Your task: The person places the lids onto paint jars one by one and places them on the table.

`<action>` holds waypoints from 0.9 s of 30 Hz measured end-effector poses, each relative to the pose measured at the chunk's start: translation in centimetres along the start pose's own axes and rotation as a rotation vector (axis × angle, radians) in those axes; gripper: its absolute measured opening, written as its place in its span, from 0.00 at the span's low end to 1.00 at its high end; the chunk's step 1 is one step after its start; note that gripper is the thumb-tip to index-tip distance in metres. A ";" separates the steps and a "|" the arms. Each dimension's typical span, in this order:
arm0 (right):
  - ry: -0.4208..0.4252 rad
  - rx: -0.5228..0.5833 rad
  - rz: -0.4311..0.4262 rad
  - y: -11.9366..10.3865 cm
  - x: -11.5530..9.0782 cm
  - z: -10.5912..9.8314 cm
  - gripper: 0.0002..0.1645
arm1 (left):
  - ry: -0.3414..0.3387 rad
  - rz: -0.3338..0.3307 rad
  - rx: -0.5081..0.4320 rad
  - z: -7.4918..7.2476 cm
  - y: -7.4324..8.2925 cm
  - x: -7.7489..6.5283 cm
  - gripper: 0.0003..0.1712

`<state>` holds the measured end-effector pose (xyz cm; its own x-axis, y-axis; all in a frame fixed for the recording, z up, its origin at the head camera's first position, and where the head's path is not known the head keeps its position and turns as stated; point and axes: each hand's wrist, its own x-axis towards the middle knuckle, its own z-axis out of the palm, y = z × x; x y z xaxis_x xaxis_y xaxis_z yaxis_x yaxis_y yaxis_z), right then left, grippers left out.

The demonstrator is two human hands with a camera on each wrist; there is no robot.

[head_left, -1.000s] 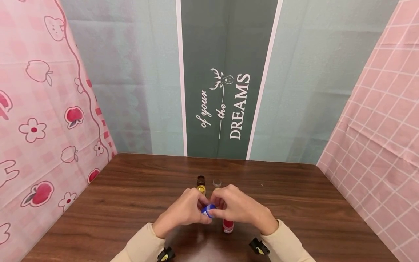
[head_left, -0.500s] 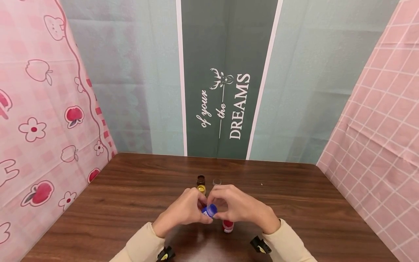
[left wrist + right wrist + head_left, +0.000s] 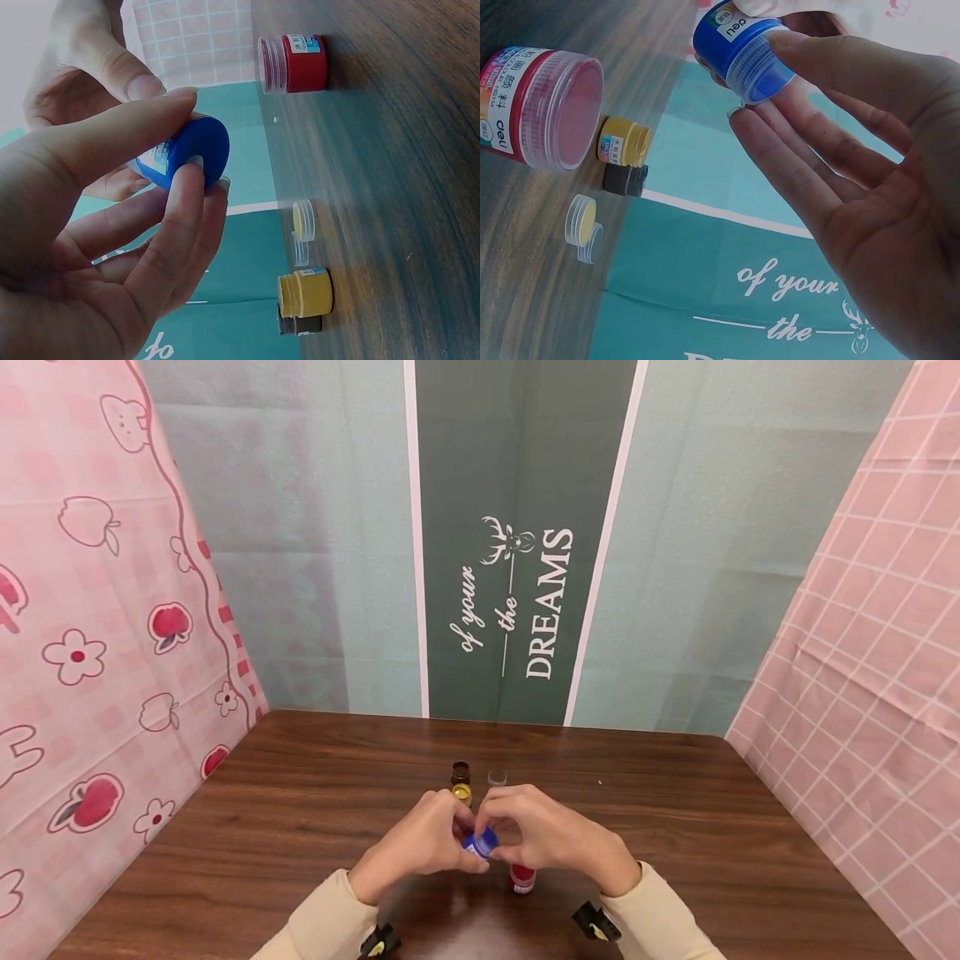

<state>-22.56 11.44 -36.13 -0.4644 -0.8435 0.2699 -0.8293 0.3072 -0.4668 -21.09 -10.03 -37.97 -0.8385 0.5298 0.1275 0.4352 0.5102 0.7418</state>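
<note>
A small blue paint jar (image 3: 480,843) with a clear screw lid (image 3: 761,71) is held tilted between both hands above the table. My left hand (image 3: 426,837) grips the jar's body, thumb on one side and fingers on the base, as the left wrist view shows. From the other side my right hand (image 3: 553,831) pinches the ribbed lid between thumb and fingers. Just below the right hand stands a red paint jar (image 3: 522,880), its clear lid on.
Beyond the hands, a yellow paint jar (image 3: 624,142) and a black jar (image 3: 625,180) stand close together without lids. Beside them lie two clear lids, a yellow-stained one (image 3: 581,220) and a plain one (image 3: 591,244). Patterned cloths hang around the brown wooden table (image 3: 315,777).
The right thumb and fingers have shifted around the lid, baring more of its top. My left hand keeps its grip on the blue jar, and the other jars have stayed put.
</note>
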 end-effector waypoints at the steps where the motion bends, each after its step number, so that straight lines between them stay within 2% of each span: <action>1: 0.001 0.002 -0.002 0.0 0.0 0.0 0.15 | -0.001 -0.003 0.002 0.0 0.0 0.0 0.11; 14: -0.004 0.030 0.047 -0.1 0.1 0.1 0.13 | 0.004 0.019 0.008 0.1 0.1 0.0 0.11; 19: 0.003 0.017 0.059 -0.1 0.1 0.1 0.11 | 0.016 0.040 0.011 0.2 0.1 0.0 0.11; 27: 0.034 -0.027 0.066 0.0 0.2 0.3 0.07 | 0.015 0.032 0.009 0.1 0.1 0.0 0.11</action>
<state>-22.56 11.19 -36.31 -0.5285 -0.8056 0.2678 -0.8042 0.3739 -0.4620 -20.96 -9.91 -37.95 -0.8291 0.5354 0.1611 0.4644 0.4991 0.7316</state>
